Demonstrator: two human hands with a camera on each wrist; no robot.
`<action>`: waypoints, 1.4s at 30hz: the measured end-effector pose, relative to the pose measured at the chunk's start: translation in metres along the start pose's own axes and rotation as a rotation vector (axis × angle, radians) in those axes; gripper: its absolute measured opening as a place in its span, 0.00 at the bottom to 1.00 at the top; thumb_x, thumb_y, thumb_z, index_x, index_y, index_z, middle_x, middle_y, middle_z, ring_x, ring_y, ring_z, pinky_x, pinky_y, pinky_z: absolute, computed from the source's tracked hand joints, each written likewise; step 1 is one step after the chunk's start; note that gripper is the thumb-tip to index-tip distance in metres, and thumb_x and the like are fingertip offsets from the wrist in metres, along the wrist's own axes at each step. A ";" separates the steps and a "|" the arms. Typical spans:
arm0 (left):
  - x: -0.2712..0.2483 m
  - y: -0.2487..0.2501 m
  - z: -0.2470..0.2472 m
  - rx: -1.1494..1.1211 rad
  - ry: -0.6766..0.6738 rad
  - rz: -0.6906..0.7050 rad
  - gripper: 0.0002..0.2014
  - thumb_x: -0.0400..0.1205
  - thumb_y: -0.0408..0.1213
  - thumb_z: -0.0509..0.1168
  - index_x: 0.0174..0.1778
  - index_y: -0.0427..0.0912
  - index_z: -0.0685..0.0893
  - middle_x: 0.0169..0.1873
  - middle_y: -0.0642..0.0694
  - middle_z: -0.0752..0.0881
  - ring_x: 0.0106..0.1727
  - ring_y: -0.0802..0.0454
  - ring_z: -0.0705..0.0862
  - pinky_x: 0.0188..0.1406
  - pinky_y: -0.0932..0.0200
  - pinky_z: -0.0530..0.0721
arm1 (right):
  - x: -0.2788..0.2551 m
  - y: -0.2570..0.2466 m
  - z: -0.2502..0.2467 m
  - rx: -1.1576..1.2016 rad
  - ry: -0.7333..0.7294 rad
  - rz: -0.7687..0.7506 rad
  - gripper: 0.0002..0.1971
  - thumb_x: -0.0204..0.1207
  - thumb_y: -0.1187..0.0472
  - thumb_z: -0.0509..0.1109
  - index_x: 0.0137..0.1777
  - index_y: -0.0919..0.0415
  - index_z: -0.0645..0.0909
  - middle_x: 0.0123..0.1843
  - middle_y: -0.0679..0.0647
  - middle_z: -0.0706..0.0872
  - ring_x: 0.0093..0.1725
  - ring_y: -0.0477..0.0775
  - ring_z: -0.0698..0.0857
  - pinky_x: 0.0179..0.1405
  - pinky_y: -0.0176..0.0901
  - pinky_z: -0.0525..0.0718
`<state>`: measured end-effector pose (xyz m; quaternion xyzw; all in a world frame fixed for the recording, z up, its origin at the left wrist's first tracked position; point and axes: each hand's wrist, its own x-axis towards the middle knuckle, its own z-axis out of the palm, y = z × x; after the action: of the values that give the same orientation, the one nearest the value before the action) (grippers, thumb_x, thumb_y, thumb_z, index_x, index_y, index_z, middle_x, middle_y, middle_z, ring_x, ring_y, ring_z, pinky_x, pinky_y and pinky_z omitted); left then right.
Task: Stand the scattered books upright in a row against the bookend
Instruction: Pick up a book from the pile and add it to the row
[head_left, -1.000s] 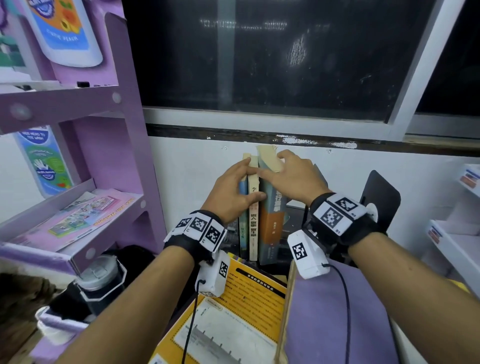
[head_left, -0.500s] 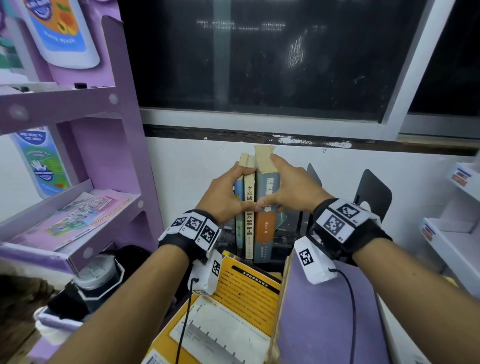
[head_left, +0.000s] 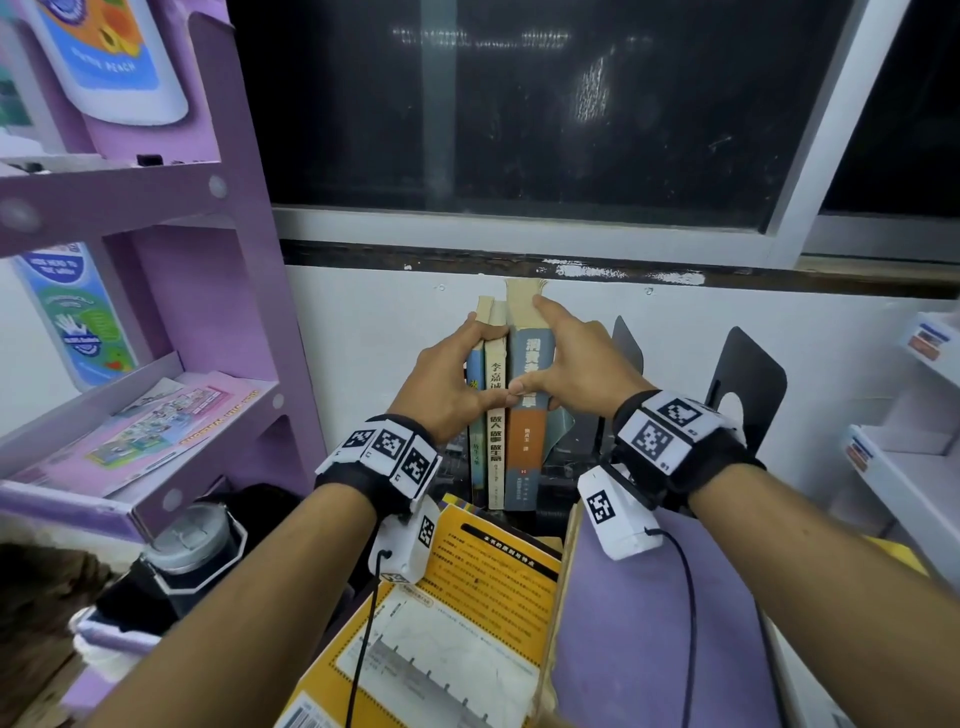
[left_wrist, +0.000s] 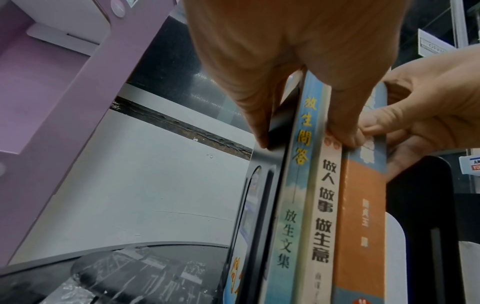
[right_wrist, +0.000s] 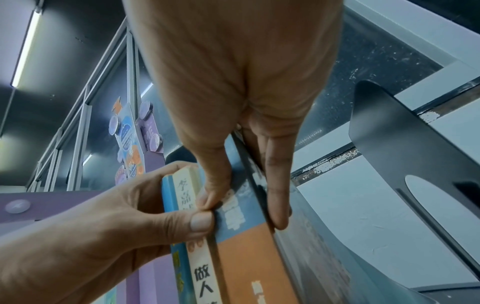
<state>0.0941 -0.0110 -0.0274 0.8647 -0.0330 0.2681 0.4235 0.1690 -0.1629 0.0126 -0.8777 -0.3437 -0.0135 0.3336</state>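
Squeezing three upright paperback books (head_left: 503, 415) spine-outward between left hand (head_left: 447, 382) and right hand (head_left: 582, 371), black metal bookend (left_wrist: 265, 185) sitting on the left-hand side.

This looks like a small shop or display corner. A purple cardboard display rack (head_left: 228, 218) with product posters stands at nine o'clock, and white shelves with price labels (head_left: 914, 415) sit at three o'clock under a dark window (head_left: 545, 104).

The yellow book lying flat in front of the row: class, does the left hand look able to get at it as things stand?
Probably yes, once freed. The yellow book lies uncovered just below the left hand, but that hand and the right hand are gripping the three upright books.
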 end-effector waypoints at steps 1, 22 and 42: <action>0.000 0.000 0.000 -0.002 -0.005 -0.006 0.31 0.69 0.36 0.80 0.67 0.53 0.76 0.54 0.57 0.82 0.50 0.64 0.84 0.39 0.75 0.84 | 0.000 -0.001 -0.001 -0.007 -0.012 -0.003 0.52 0.64 0.56 0.85 0.83 0.53 0.55 0.58 0.59 0.84 0.50 0.57 0.87 0.42 0.55 0.91; -0.007 0.003 -0.006 0.083 -0.077 -0.110 0.33 0.73 0.38 0.77 0.71 0.54 0.68 0.62 0.48 0.82 0.58 0.53 0.84 0.48 0.62 0.86 | -0.011 -0.005 -0.011 0.132 -0.160 0.047 0.43 0.80 0.60 0.71 0.86 0.48 0.46 0.67 0.55 0.81 0.51 0.56 0.89 0.41 0.45 0.92; -0.082 0.059 -0.020 0.152 -0.145 -0.258 0.33 0.80 0.41 0.70 0.79 0.48 0.63 0.72 0.44 0.75 0.60 0.48 0.80 0.51 0.57 0.79 | -0.136 0.008 -0.063 -0.170 -0.327 0.195 0.35 0.74 0.42 0.73 0.79 0.49 0.66 0.77 0.52 0.75 0.73 0.53 0.76 0.70 0.43 0.73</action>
<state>-0.0012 -0.0479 -0.0155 0.9083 0.0684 0.1500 0.3844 0.0831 -0.2857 0.0225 -0.9223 -0.3042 0.1328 0.1978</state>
